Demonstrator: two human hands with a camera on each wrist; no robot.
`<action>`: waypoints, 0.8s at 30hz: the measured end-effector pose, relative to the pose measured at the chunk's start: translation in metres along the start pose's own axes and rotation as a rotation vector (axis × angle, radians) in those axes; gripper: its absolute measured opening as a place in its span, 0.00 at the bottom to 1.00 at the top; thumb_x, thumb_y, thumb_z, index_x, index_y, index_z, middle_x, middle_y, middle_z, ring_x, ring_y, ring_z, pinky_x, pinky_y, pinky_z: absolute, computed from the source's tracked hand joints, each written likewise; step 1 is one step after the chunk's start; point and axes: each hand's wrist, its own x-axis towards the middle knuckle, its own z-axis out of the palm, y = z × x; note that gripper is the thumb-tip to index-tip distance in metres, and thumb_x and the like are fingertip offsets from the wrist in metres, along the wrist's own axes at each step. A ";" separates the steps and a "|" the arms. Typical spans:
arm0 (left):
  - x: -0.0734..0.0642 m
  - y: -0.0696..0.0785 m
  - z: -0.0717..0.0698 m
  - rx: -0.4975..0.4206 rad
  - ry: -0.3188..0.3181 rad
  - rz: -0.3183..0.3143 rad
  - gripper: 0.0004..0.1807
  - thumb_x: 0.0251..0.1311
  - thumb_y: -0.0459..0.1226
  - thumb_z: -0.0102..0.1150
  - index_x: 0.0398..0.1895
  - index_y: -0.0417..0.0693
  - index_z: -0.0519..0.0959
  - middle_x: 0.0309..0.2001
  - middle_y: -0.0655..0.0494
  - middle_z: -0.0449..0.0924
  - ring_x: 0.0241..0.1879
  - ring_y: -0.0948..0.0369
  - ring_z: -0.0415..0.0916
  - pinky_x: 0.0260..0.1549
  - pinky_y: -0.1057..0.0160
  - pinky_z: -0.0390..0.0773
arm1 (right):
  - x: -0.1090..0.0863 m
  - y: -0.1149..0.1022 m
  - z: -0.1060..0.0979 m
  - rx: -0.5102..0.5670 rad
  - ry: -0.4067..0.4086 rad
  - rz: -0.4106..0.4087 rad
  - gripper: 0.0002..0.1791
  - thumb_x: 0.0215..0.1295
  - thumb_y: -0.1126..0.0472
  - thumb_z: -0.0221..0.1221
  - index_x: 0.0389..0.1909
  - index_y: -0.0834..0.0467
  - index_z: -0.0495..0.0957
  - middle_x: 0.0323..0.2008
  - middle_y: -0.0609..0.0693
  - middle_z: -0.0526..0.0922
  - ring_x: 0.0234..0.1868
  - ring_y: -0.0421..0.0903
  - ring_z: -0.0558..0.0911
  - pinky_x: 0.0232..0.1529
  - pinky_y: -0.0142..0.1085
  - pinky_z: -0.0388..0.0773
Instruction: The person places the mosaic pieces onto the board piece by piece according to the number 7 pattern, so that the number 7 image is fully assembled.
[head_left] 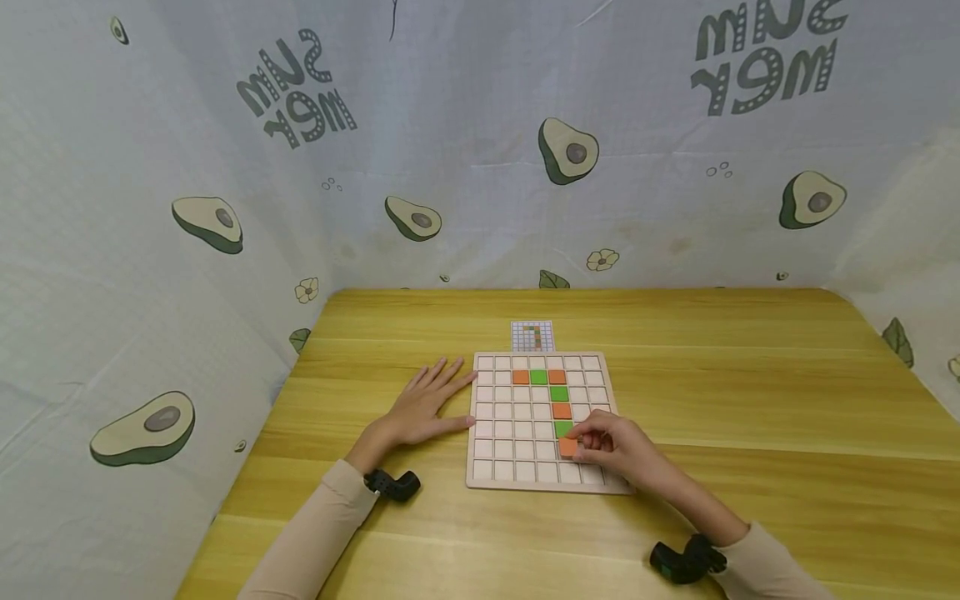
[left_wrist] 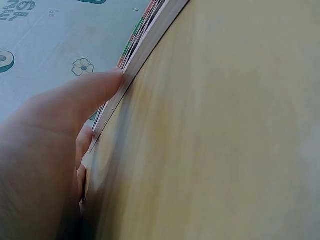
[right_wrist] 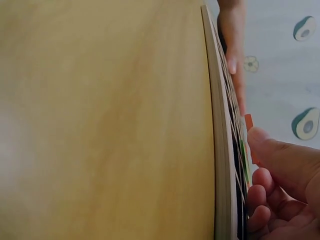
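Note:
A pale wooden grid board (head_left: 502, 472) lies on the table with square cells. Orange and green tiles alternate along its second row and down one column, among them a green tile (head_left: 538, 377) and an orange tile (head_left: 561, 410). My right hand (head_left: 622, 446) pinches another orange tile (head_left: 567, 447) between thumb and fingers, over the cell below the lowest green tile. In the right wrist view this tile (right_wrist: 249, 121) stands tilted at the thumb tip. My left hand (head_left: 427, 407) lies with spread fingers at the board's left edge, thumb (left_wrist: 100, 85) touching the rim.
A small printed card (head_left: 532, 335) with a coloured grid pattern lies against the board's far edge. The wooden table (head_left: 750, 375) extends on both sides. Behind it hangs a white cloth (head_left: 480, 125) with avocado prints. Each wrist wears a black device.

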 end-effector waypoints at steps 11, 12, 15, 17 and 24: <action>0.001 0.000 0.001 -0.001 -0.001 -0.002 0.45 0.66 0.69 0.41 0.81 0.67 0.45 0.81 0.57 0.36 0.78 0.54 0.29 0.73 0.47 0.32 | 0.000 0.001 0.003 -0.040 0.004 0.005 0.11 0.59 0.69 0.69 0.43 0.64 0.84 0.29 0.49 0.74 0.30 0.39 0.70 0.28 0.29 0.69; 0.001 0.000 0.001 -0.004 -0.003 -0.003 0.45 0.66 0.69 0.41 0.81 0.67 0.45 0.81 0.58 0.35 0.78 0.54 0.28 0.73 0.48 0.32 | 0.000 0.001 0.003 -0.038 0.004 0.010 0.11 0.59 0.68 0.69 0.43 0.64 0.84 0.29 0.49 0.74 0.30 0.39 0.70 0.28 0.29 0.69; 0.001 0.000 0.000 -0.007 -0.007 -0.005 0.44 0.66 0.69 0.41 0.81 0.67 0.45 0.81 0.58 0.35 0.78 0.54 0.28 0.73 0.48 0.31 | 0.000 0.001 0.003 -0.031 0.002 0.019 0.11 0.59 0.68 0.69 0.42 0.64 0.85 0.29 0.49 0.74 0.30 0.40 0.70 0.28 0.30 0.69; 0.001 0.001 0.000 -0.010 -0.006 -0.001 0.44 0.66 0.69 0.41 0.81 0.67 0.45 0.81 0.57 0.36 0.78 0.53 0.29 0.73 0.47 0.32 | 0.000 0.001 0.003 -0.028 0.001 0.023 0.11 0.58 0.68 0.70 0.42 0.64 0.85 0.29 0.48 0.74 0.30 0.40 0.70 0.28 0.29 0.69; 0.000 0.000 -0.001 -0.017 -0.009 0.001 0.44 0.67 0.68 0.42 0.81 0.66 0.46 0.81 0.56 0.36 0.78 0.52 0.29 0.73 0.47 0.31 | 0.001 0.003 0.004 -0.035 0.004 0.022 0.11 0.56 0.68 0.71 0.41 0.63 0.86 0.29 0.48 0.75 0.29 0.39 0.70 0.27 0.29 0.70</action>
